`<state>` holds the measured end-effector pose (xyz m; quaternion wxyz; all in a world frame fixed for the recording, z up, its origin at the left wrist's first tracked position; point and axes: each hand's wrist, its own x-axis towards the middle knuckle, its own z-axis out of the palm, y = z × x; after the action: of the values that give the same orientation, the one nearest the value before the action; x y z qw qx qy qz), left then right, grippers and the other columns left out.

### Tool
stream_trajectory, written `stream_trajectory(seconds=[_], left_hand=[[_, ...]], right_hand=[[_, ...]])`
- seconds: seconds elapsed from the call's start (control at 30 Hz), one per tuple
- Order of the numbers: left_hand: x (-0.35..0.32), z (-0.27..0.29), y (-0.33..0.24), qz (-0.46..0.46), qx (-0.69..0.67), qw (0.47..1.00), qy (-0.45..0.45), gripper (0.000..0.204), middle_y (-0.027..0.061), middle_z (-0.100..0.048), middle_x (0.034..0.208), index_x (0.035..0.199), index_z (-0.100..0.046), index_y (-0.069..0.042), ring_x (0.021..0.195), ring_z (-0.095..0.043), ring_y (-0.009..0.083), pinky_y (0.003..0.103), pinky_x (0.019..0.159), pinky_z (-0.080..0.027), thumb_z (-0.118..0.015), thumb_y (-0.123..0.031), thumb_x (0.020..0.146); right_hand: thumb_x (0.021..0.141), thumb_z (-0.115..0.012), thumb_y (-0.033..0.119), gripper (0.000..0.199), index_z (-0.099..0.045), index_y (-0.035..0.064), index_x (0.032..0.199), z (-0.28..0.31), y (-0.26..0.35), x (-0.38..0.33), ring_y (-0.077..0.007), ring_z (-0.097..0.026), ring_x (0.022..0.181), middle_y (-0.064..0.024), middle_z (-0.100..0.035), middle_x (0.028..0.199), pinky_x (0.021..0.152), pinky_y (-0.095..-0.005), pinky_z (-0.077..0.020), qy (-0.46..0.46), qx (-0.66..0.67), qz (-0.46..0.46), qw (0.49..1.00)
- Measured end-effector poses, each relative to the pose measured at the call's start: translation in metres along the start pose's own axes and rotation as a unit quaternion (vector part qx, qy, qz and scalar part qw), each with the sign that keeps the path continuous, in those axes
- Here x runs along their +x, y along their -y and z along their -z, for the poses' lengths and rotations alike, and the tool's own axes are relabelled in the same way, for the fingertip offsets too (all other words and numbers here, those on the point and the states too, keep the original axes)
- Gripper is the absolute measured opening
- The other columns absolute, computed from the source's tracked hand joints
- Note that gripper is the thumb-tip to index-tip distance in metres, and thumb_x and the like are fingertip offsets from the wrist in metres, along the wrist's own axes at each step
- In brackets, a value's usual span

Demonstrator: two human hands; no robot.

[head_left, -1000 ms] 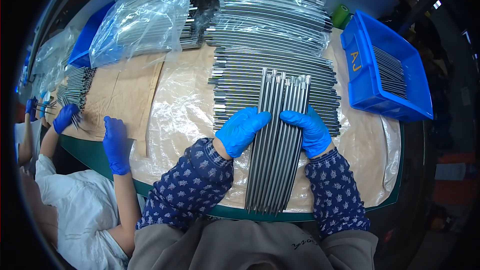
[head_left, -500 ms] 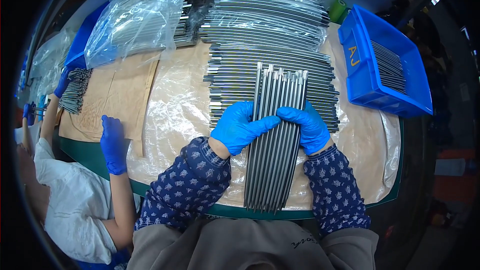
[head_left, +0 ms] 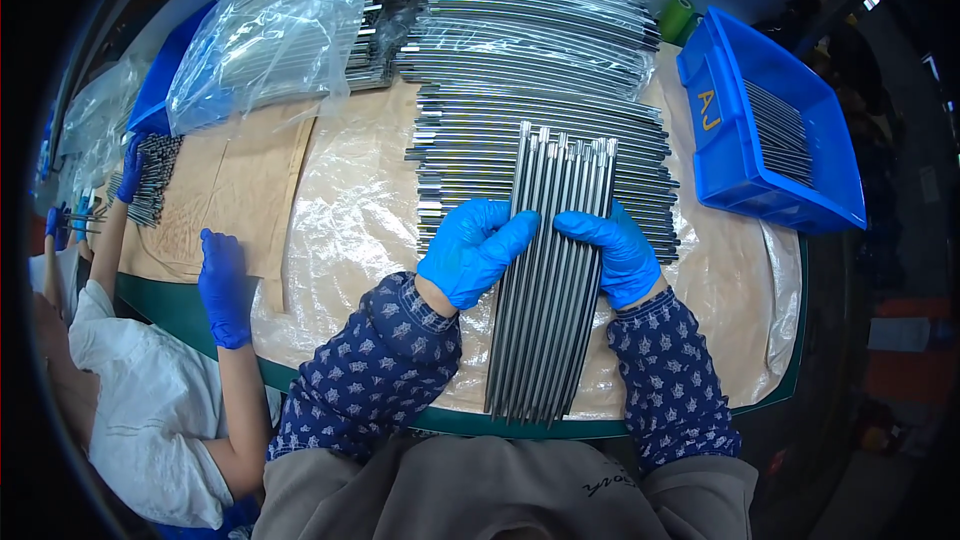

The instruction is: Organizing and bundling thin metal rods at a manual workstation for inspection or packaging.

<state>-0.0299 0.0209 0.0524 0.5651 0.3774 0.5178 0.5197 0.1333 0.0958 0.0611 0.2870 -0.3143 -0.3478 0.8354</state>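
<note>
A flat bundle of long grey metal rods (head_left: 548, 320) lies lengthwise in front of me on a plastic-covered table (head_left: 350, 230). Both my hands wear blue gloves. My left hand (head_left: 473, 250) presses on the bundle's left side, fingers laid across the rods. From the other side my right hand (head_left: 612, 250) clamps the bundle's right edge. Beyond the bundle lies a wide stack of similar rods (head_left: 540, 130), set crosswise.
A blue bin (head_left: 770, 130) with rods stands at the right. Clear plastic bags (head_left: 270, 30) of rods lie at the back left. A person in white sits at my left, one blue-gloved hand (head_left: 225, 285) on brown paper (head_left: 230, 190). A green roll (head_left: 678, 15) stands behind.
My hands have closed in on the bundle from both sides and squared it. The neighbour's gloved hand has stayed on the brown paper; their other hand has moved farther back.
</note>
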Motion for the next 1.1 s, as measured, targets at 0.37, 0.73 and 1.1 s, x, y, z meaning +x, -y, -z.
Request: stream_trajectory(seconds=[0.37, 0.73, 1.1], left_hand=[[-0.001, -0.012, -0.024, 0.015, -0.001, 1.0, -0.004, 0.025, 0.0096, -0.064, 0.082, 0.09, -0.06, 0.001, 0.07, -0.061, 0.0136, 0.024, 0.063, -0.051, -0.068, -0.015, 0.073], [0.001, -0.01, -0.02, 0.045, 0.005, 0.999, -0.006, 0.025, 0.0106, -0.064, 0.083, 0.091, -0.06, 0.001, 0.071, -0.061, 0.0138, 0.025, 0.064, -0.051, -0.069, -0.014, 0.073], [0.002, -0.015, -0.008, -0.152, 0.275, 0.941, 0.127, 0.022, 0.0073, -0.061, 0.089, 0.103, -0.055, -0.003, 0.079, -0.058, 0.0156, 0.025, 0.072, -0.047, -0.047, -0.016, 0.087]], right_hand=[[0.071, -0.066, 0.004, 0.031, -0.056, 0.002, 0.101, 0.003, 0.001, 0.001, -0.0163, -0.061, 0.076, -0.0082, -0.062, 0.089, 0.071, -0.026, -0.0512, 0.021, 0.017, 0.0, 1.0], [0.071, -0.066, 0.004, 0.031, -0.056, 0.0017, 0.101, 0.002, 0.0, 0.0, -0.0159, -0.061, 0.077, -0.0081, -0.062, 0.088, 0.07, -0.0257, -0.0515, 0.019, 0.015, 0.001, 1.0], [0.077, -0.059, 0.019, 0.057, -0.036, -0.002, 0.125, -0.017, -0.006, 0.003, -0.0278, -0.049, 0.107, -0.0185, -0.046, 0.121, 0.095, -0.0356, -0.0378, 0.199, 0.091, 0.022, 0.976]])
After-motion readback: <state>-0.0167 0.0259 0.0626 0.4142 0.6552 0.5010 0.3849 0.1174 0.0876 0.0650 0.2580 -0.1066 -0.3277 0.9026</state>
